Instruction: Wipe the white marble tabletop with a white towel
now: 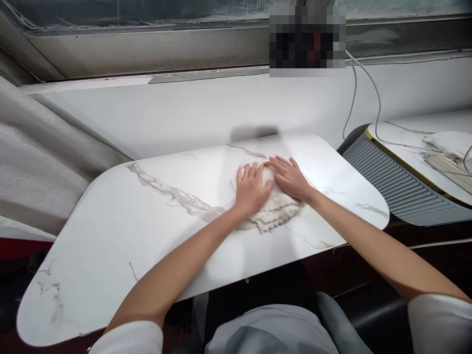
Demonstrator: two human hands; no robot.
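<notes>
A small white cloth [275, 212] with a grey patterned edge lies on the white marble-look table [121, 236], right of its middle. My left hand [251, 189] rests flat on the cloth, fingers stretched out and pointing away from me. My right hand [291, 177] lies flat on the cloth's far right part, fingers spread and angled left, its fingertips just beside my left hand. Both palms press down on the fabric; most of the cloth's middle is hidden under them.
A white wall and a metal window frame [147, 49] run behind the table. To the right stands a second round-edged table [413, 147] with a ribbed grey side, carrying a power strip [448, 164] and white cables. A grey curtain [37, 162] hangs at the left.
</notes>
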